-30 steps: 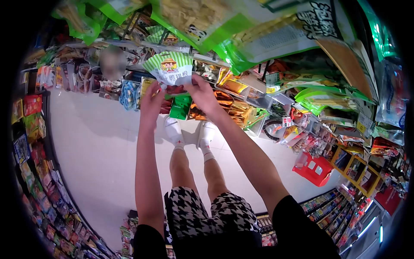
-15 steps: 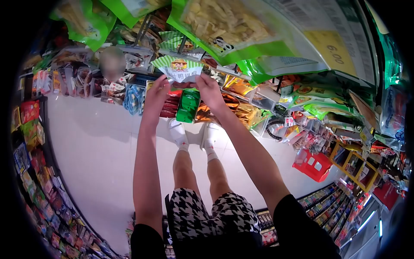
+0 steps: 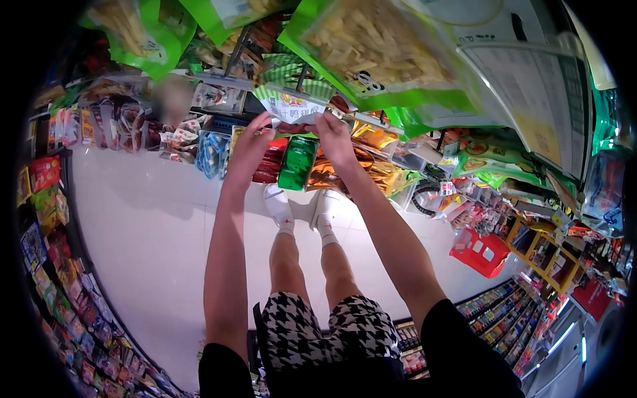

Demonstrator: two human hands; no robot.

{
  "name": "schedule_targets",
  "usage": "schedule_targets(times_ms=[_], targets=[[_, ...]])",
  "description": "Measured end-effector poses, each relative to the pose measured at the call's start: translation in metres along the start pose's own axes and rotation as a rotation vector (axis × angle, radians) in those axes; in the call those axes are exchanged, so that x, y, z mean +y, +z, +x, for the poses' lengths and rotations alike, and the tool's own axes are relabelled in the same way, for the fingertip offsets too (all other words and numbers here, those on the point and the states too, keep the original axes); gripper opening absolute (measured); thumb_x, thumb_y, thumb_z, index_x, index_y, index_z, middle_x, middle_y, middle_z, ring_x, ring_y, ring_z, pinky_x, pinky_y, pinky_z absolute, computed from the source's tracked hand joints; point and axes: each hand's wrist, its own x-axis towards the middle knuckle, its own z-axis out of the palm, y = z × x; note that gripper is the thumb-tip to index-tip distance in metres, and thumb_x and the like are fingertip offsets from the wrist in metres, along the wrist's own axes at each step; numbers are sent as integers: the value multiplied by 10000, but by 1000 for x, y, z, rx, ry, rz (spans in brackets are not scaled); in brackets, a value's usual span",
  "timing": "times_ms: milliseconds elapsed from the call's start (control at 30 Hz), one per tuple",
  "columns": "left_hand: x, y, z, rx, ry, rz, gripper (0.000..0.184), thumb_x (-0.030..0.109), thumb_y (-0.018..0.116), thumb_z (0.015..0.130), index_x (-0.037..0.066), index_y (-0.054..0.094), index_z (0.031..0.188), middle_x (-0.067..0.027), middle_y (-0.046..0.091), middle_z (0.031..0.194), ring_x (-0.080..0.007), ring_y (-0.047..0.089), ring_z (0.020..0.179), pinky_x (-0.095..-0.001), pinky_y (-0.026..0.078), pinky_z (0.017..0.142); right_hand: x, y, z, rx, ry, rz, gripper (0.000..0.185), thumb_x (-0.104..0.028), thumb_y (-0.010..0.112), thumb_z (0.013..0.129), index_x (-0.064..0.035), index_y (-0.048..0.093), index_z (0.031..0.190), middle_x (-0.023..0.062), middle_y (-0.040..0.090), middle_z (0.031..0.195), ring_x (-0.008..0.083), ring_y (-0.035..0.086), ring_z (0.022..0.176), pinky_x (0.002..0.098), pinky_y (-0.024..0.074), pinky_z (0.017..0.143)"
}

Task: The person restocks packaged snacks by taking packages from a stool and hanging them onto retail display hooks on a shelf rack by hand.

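Between my two hands is a snack bag (image 3: 290, 108) with a white front, Chinese print and a green-striped top. My left hand (image 3: 249, 147) pinches its lower left edge, and my right hand (image 3: 335, 138) grips the lower right edge. The bag's top lies at the shelf rack, against similar green-striped bags (image 3: 284, 68) hanging behind it. Just below the hands are a green foil pack (image 3: 296, 163), red packs (image 3: 270, 162) and orange packs (image 3: 326, 174).
Large green-edged bags (image 3: 378, 50) hang close overhead on the right, beside a clear price-tag holder (image 3: 531, 99). A red basket (image 3: 479, 253) stands on the pale floor (image 3: 146, 232) at right. Another stocked shelf (image 3: 73, 312) curves along the left.
The snack bag has moved up and away, nearer the hanging bags, with both hands still on it. The view has shifted slightly, and the price-tag holder at upper right has swung.
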Motion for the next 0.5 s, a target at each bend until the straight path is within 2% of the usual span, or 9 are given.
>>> schedule_targets(times_ms=[100, 300, 400, 500], targets=[[6, -1, -3, -20, -51, 15, 453, 208, 524, 895, 107, 420, 1324, -60, 483, 1286, -125, 509, 1074, -257, 424, 831, 5, 3, -2, 10, 21, 102, 270, -197, 456, 947, 48, 569, 946, 76, 619, 860, 123, 597, 792, 258, 452, 745], [17, -3, -1, 9, -4, -23, 449, 169, 517, 891, 107, 422, 1325, -60, 482, 1292, -114, 516, 1044, -240, 419, 826, 7, 0, 0, -3, -55, 31, 274, -211, 466, 949, 43, 566, 955, 67, 617, 863, 131, 595, 788, 265, 448, 745], [21, 0, 0, -10, -15, -38, 455, 146, 512, 887, 109, 416, 1330, -62, 476, 1300, -118, 518, 1048, -240, 417, 831, 1, -4, -5, -43, 7, -39, 269, -204, 434, 962, 22, 565, 1026, 43, 613, 953, 97, 571, 874, 226, 439, 787], [15, -3, 1, -21, 4, -11, 466, 144, 508, 887, 108, 404, 1340, -66, 474, 1300, -126, 524, 1060, -247, 417, 833, 4, -2, -7, -16, 1, -14, 270, -207, 430, 963, 19, 564, 1025, 34, 617, 935, 95, 572, 865, 222, 432, 775]])
